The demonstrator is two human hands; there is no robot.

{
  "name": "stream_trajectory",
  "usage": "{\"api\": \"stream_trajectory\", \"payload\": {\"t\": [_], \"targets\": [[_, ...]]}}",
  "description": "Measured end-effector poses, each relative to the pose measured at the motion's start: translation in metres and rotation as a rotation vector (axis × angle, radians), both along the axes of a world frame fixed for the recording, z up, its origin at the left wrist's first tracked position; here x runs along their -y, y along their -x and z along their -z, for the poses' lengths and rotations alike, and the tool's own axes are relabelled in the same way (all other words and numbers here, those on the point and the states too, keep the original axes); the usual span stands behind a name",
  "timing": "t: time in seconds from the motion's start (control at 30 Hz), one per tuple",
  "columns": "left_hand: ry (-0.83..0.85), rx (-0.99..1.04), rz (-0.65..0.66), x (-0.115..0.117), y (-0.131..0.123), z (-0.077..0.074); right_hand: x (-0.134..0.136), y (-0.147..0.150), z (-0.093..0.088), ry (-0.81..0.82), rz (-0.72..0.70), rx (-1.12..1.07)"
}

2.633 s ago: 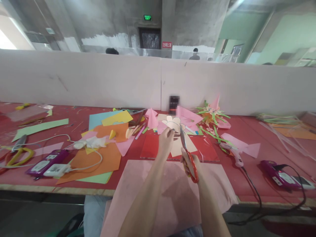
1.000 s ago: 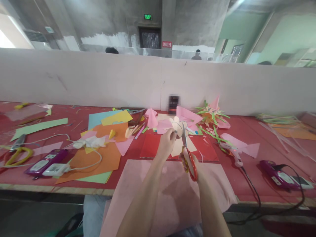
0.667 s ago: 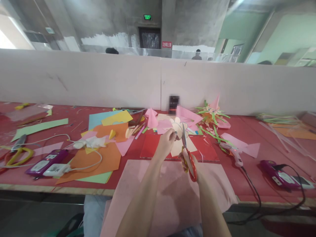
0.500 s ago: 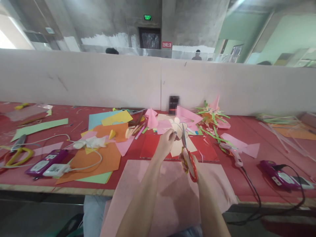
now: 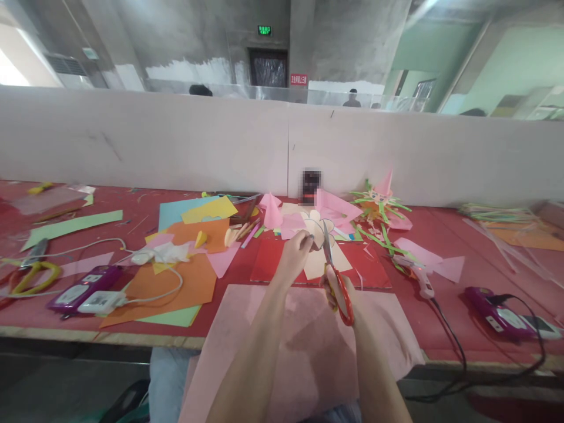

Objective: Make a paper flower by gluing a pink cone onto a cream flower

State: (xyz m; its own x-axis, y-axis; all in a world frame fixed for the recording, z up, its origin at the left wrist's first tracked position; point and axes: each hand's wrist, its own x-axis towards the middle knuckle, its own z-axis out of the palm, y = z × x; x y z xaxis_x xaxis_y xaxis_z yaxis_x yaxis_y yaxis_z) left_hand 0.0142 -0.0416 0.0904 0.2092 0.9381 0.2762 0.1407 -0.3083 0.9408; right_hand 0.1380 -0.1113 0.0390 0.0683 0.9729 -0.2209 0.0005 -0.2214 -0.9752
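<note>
Pinching in the nearer left hand (image 5: 296,257), at its one o'clock, a cream paper flower (image 5: 315,228), and gripping in the right hand (image 5: 329,286) scissors (image 5: 338,281) aimed lengthwise toward half past eleven.

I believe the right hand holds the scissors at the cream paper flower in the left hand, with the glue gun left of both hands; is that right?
Not quite: the right hand holds the scissors at the cream paper flower in the left hand, but the glue gun lies right, not left, of both hands, as the head view shows.
</note>
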Motion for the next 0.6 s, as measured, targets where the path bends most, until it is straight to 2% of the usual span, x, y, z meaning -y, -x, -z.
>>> {"api": "stream_trajectory", "payload": {"t": [0.37, 0.6], "targets": [[-0.020, 0.012, -0.007, 0.0003, 0.0007, -0.0018, 0.0024, 0.0012, -0.0023, 0.003, 0.017, 0.016], [-0.027, -0.001, -0.008, 0.0020, 0.0004, -0.0034, 0.0037, 0.0008, 0.0024, -0.002, 0.010, 0.010]]}}
